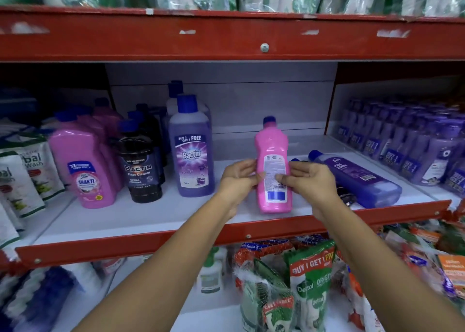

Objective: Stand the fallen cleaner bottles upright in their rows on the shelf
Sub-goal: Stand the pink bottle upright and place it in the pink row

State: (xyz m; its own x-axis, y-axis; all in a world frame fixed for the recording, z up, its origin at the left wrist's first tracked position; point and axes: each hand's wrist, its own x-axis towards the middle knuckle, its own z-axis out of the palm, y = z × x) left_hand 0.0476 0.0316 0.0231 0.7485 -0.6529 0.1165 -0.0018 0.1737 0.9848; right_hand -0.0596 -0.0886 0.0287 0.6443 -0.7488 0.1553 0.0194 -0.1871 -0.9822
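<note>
Pink cleaner bottle (pixel 273 168) standing upright near the front of the white shelf board (pixel 151 216), blue cap up, back label facing the camera. Both hands working it at mid-height: left hand (pixel 239 175) pressing against its left side, right hand (pixel 308 178) against its right side, fingertips (pixel 280 178) lying across the label. Grip reads as a two-sided clasp on the bottle, fingers fairly loose rather than wrapped round.

Just right of it, a purple floor cleaner bottle (pixel 357 178) lying on its side, blue cap pointing back-left, base toward the front red shelf edge (pixel 251 233). A second dark fallen item (pixel 348 197) is peeking out beside the right wrist, mostly hidden; cannot tell what it is.

Left part of the shelf: a purple Bactin bottle (pixel 191 150) standing at the head of a row, a dark Bactin floor cleaner bottle (pixel 141 170) beside it, then a pink Shakti bottle (pixel 84 168) fronting its own row. All upright.

Far right compartment: packed rows of small purple bottles (pixel 402 143) standing. Far left: herbal wash pouches (pixel 22 178). Lower shelf: netted Dettol refill packs (pixel 309 281) leaning in a heap.
</note>
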